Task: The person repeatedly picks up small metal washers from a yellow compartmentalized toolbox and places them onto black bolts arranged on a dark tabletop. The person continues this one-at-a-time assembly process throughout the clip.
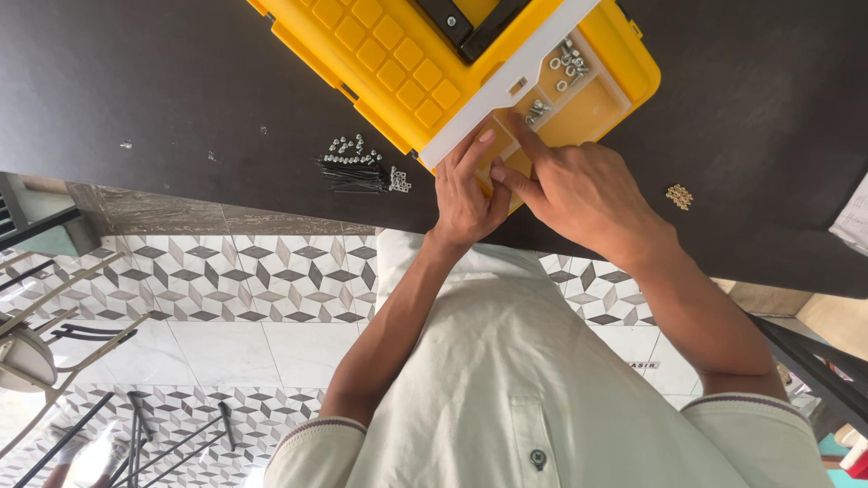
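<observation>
Yellow case [398,63] (top edge) cut off.

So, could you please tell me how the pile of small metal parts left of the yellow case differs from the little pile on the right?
The left pile is silvery nuts with thin dark pins; the right pile is brass-coloured. The left pile is larger and more spread out, and lies nearer the yellow organizer case; the right pile is a tight cluster. Both lie loose on the dark tabletop, untouched.

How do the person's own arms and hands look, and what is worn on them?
The left hand and the right hand are bare, with no gloves, rings or watch visible. The forearms are uncovered. Short cream sleeves with a thin dark stripe at the cuff end above the elbows.
</observation>
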